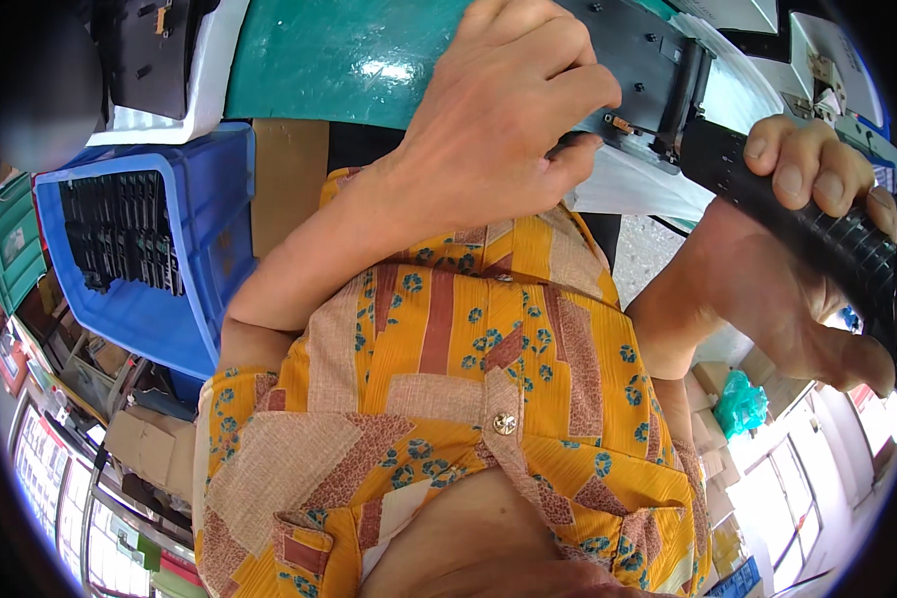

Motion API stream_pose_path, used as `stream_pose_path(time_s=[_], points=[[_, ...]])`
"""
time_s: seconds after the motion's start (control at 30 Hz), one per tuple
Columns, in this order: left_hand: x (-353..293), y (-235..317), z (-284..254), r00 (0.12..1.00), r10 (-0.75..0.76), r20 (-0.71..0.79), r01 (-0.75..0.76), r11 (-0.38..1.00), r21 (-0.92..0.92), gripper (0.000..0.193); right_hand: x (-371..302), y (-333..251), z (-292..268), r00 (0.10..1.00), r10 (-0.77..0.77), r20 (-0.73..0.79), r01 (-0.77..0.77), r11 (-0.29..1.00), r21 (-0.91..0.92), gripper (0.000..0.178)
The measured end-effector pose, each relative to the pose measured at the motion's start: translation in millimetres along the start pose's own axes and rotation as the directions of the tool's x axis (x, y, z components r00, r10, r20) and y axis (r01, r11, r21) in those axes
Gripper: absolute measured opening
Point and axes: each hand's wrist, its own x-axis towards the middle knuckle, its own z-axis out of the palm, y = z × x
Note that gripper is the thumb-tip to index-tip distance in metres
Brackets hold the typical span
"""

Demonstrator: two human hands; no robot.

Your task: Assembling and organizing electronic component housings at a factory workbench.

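Observation:
My right hand [817, 189] is wrapped round a black electric screwdriver [757, 189], a thick cylinder with a ridged grip. Its narrow end points at the near right corner of a black plastic panel [648, 85], close to a small copper-coloured part [623, 124]. Whether the tip touches the panel cannot be made out. Beside the panel's left edge is my left hand [523, 110], its fingers curled in and the thumb a little apart from the index finger. Whatever those folded fingers may hold is hidden. The panel lies on white wrapping over the bench.
The green bench top [319, 65] spans the far side. At the left, a blue crate [209, 209] holds several black parts [120, 229] in a row. Above it, another black panel [149, 60] sits in a white foam tray [209, 80]. Cardboard boxes [149, 448] stand lower left.

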Motion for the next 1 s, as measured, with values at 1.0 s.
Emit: stream_pose_path(time_s=[1.0], points=[[-14,-4,1,0.997,0.032,-0.067,-0.032,0.999,0.001,0.026,-5,9,-3,0.996,0.0,0.092,0.027,0.956,-0.294,0.095]])
